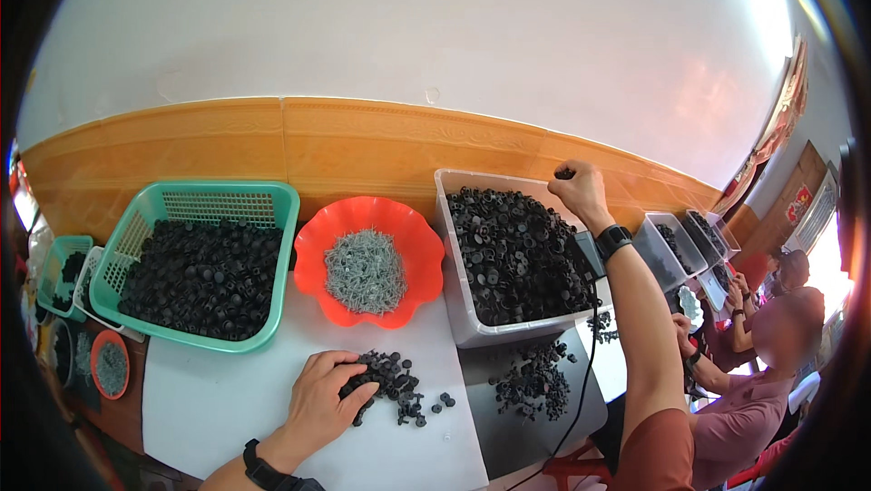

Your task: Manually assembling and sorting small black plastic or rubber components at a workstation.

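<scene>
My left hand (328, 397) rests on the white tabletop, its thumb and fingers apart and curved against a loose pile of small black plastic parts (392, 380). Some of the pile is hidden under the fingers. My right hand (582, 190) is raised over the right rim of a translucent bin (454, 332), closed on a small black plastic part (564, 173) at the fingertips. Black round-headed parts (517, 260) fill that bin. Left of it stands a red scalloped bowl (313, 246) of thin silvery metal pieces (366, 271).
A green basket (286, 264) of black parts stands at the left. More black parts (535, 382) lie on a dark surface (494, 446) at right, near a hanging cable (590, 373). Beyond sit other bins (667, 260) and people at work (758, 400). A wall backs the table.
</scene>
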`<state>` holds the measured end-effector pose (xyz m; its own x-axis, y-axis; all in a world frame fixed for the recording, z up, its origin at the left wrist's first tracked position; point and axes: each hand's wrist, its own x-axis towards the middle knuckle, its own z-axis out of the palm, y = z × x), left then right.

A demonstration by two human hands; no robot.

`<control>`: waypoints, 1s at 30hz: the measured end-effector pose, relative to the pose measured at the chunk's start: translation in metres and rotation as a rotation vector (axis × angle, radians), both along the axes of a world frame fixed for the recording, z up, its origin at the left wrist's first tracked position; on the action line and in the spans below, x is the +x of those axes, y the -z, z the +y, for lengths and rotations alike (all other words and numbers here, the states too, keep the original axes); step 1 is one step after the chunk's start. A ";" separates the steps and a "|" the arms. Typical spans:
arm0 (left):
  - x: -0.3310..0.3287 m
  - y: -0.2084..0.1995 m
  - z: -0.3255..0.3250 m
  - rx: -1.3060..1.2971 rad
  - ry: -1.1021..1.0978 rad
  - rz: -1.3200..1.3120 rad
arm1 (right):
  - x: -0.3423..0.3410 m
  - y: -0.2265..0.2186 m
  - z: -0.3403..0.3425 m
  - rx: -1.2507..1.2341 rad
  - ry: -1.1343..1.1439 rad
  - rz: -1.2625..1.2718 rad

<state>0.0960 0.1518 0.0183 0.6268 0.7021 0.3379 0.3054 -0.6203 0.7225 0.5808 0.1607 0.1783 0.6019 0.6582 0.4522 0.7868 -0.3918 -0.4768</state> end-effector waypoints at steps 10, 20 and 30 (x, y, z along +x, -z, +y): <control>0.005 -0.002 0.002 0.007 0.000 -0.005 | 0.052 0.037 0.007 -0.339 -0.145 -0.032; 0.002 -0.002 0.001 0.049 0.009 -0.002 | 0.008 0.004 -0.029 -0.149 -0.163 -0.094; 0.001 0.006 0.002 0.061 -0.007 -0.026 | -0.245 0.055 -0.115 0.190 -0.703 0.085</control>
<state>0.0975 0.1537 0.0127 0.6123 0.6840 0.3965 0.2916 -0.6615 0.6909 0.3361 0.0453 0.1234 0.1048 0.8167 0.5675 0.7792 0.2872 -0.5572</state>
